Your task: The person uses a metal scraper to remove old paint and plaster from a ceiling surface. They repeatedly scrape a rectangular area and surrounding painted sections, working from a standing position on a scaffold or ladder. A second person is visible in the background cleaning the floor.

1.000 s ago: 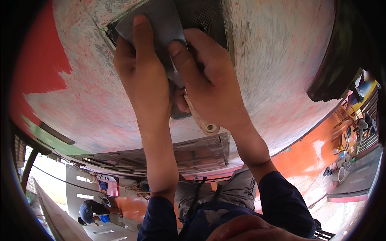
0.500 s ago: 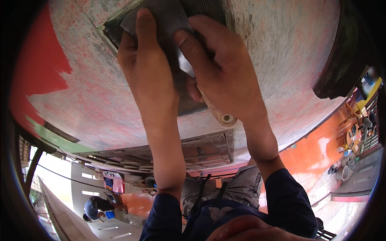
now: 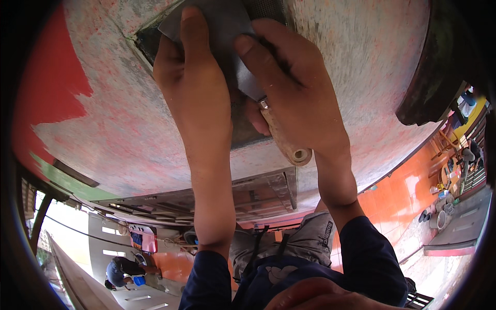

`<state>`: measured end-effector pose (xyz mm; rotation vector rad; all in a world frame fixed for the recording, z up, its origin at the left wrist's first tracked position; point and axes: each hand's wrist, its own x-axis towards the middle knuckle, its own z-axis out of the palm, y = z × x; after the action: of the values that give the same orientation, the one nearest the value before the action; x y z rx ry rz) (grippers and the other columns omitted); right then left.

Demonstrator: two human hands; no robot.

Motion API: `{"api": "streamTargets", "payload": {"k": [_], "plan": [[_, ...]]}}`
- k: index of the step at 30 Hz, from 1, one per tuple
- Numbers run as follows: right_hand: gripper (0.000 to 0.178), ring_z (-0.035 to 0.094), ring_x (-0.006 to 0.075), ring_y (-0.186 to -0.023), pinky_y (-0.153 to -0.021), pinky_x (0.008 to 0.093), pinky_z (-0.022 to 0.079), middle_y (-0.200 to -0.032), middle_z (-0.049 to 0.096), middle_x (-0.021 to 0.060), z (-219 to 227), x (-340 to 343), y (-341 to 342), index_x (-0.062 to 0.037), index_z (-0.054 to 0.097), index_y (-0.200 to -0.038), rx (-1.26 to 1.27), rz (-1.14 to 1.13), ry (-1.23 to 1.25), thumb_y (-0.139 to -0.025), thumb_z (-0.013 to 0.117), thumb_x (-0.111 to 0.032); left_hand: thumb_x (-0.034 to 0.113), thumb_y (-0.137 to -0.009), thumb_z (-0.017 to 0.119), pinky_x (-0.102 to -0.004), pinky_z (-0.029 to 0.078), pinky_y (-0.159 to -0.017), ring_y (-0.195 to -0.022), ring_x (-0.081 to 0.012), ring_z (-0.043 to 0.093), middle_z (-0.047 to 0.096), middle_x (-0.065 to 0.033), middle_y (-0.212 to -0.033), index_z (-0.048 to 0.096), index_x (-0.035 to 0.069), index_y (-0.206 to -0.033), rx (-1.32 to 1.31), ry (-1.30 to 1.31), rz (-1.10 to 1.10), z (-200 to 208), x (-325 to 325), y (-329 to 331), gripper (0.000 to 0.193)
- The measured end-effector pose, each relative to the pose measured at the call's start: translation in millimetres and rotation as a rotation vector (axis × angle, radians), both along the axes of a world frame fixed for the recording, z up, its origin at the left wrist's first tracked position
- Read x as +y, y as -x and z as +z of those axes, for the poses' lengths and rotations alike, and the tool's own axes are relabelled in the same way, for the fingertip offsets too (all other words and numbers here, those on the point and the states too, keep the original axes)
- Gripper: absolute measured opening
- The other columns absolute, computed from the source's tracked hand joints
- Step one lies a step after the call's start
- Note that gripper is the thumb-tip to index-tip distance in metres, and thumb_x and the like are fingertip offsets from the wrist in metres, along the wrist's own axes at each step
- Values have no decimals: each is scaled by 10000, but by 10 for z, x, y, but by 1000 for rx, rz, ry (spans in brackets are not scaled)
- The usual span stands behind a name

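Note:
Between my two hands is a scraper with a broad grey metal blade and a worn wooden handle that ends in a holed butt. My left hand is closed on the blade's left side, thumb flat on its face and fingers behind. The right hand grips the scraper where blade meets handle; its thumb presses the blade and a fingertip shows beside the handle. Behind the blade is a dark rectangular opening with mesh at its upper right, set in a pinkish-white patchy wall.
Red paint covers the wall's left part. A dark ledge juts out at right. Below are a wooden-framed panel and orange tiled floor. At lower left, a person bends beside a blue bucket.
My hands and the scraper have shifted slightly right, the right hand and handle also a little downward. Both hands keep their hold; more of the handle's metal neck shows.

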<state>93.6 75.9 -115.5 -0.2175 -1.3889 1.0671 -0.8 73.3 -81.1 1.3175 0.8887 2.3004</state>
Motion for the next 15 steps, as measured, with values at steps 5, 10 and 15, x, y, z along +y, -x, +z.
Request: {"api": "streamTargets", "payload": {"k": [5, 10, 15], "plan": [[272, 506, 132, -381, -332, 280, 336, -645, 567, 69, 23, -49, -78, 19, 575, -1201, 17, -19, 164, -997, 614, -157, 374, -971, 630, -248, 436, -535, -653, -83, 560, 638, -39, -834, 642, 3, -1015, 188, 14, 177, -25, -119, -149, 373], [340, 508, 154, -383, -333, 288, 334, -677, 591, 91, 29, -28, -180, 19, 561, -1257, -22, -14, 200, -992, 621, -186, 388, -969, 619, -247, 317, -348, -488, -80, 494, 595, -10, -709, 633, 3, -940, 221, 57, 253, -86, -109, -200, 386], [351, 497, 147, -383, -335, 284, 333, -670, 590, 96, 71, -25, -207, 21, 564, -1280, -64, 26, 199, -994, 615, -178, 373, -989, 587, -243, 350, -363, -528, -94, 541, 620, -18, -772, 642, 5, -1008, 152, -4, 212, -94, -77, -234, 373]]}}
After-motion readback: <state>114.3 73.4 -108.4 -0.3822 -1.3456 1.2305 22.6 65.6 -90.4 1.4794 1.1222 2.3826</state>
